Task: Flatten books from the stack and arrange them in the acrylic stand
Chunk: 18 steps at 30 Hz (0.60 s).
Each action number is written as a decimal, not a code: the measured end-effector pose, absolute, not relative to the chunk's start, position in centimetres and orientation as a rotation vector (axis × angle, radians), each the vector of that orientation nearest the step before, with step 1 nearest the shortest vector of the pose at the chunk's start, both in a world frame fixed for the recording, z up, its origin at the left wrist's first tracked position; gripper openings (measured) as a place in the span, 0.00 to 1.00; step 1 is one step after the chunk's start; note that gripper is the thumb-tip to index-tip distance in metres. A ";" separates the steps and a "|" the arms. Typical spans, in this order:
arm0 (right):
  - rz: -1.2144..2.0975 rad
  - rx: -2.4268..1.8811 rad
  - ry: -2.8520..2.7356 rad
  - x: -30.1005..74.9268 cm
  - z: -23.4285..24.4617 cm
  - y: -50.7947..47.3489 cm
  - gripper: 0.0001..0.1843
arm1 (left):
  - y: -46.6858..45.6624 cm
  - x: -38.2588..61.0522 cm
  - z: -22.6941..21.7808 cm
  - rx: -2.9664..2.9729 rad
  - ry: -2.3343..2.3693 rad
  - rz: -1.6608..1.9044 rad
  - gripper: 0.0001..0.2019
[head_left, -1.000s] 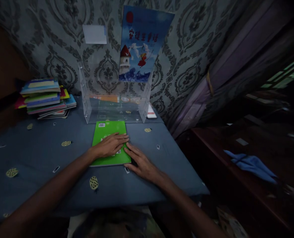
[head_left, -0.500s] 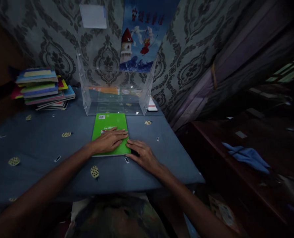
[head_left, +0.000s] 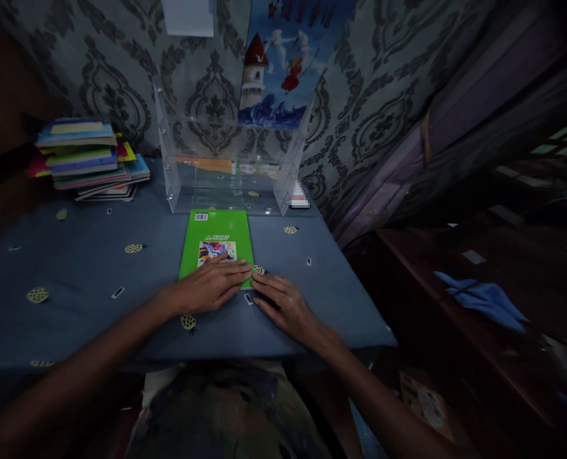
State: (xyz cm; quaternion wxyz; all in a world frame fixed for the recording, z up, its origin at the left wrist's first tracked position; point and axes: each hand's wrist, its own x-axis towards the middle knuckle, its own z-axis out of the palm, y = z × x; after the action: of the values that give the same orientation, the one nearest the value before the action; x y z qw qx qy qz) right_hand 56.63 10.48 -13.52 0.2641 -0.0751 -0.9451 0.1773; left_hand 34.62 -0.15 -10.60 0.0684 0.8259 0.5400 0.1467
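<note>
A green book [head_left: 216, 223] lies flat on the cloth-covered table [head_left: 106, 268], its barcode at the far left corner and a small colourful picture on its cover. Across the book's near part rests my left hand [head_left: 216, 282], palm down with fingers stretched out to the right, hiding part of the picture. My right hand [head_left: 283, 299] is at the book's near right corner, fingers extended and the fingertips close to the edge. Neither hand grips anything. Just beyond the book stands a clear acrylic rack [head_left: 226, 199].
A stack of books [head_left: 87, 159] stands at the table's back left. Behind the rack are patterned wallpaper and a blue poster [head_left: 283, 76]. To the right are a purple curtain [head_left: 383, 166] and a dark red surface [head_left: 436, 306] with a blue cloth [head_left: 484, 299].
My left hand has slid toward me over the green book, uncovering more of the cover picture. My right hand stays by the right edge. The camera view has tilted slightly down.
</note>
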 end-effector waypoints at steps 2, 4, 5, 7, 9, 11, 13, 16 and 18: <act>0.497 -0.207 -2.543 56.8 -13.6 10.3 0.18 | -0.7 35.2 -10.6 2.502 1.641 0.443 0.20; 0.512 -0.205 -2.522 56.9 -13.7 10.2 0.19 | -1.3 35.8 -10.7 2.501 1.676 0.443 0.20; 0.513 -0.201 -2.511 57.0 -13.8 10.2 0.19 | -1.6 36.2 -10.8 2.497 1.703 0.440 0.20; 0.507 -0.194 -2.504 57.0 -13.9 10.2 0.18 | -2.1 37.0 -11.1 2.482 1.783 0.427 0.20; 0.499 -0.204 -2.512 57.1 -14.1 10.3 0.17 | -2.6 37.8 -11.6 2.478 1.876 0.409 0.20; 0.490 -0.219 -2.518 57.1 -14.2 10.4 0.17 | -3.1 38.5 -12.0 2.482 1.957 0.380 0.22; 0.477 -0.219 -2.519 57.2 -14.2 10.5 0.17 | -3.6 39.1 -12.4 2.480 2.020 0.354 0.24; 0.469 -0.194 -2.513 57.2 -14.2 10.6 0.17 | -4.3 39.5 -12.9 2.461 2.111 0.367 0.24; 0.481 -0.173 -2.501 57.1 -14.2 10.7 0.18 | -4.9 39.5 -13.1 2.444 2.150 0.400 0.24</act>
State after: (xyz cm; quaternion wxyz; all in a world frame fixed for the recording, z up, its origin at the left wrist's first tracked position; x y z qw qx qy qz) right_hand 57.13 10.68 -14.17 0.2902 -0.0649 -0.9376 0.1803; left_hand 39.48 -4.91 -13.14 -0.0690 0.7434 0.6540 0.1216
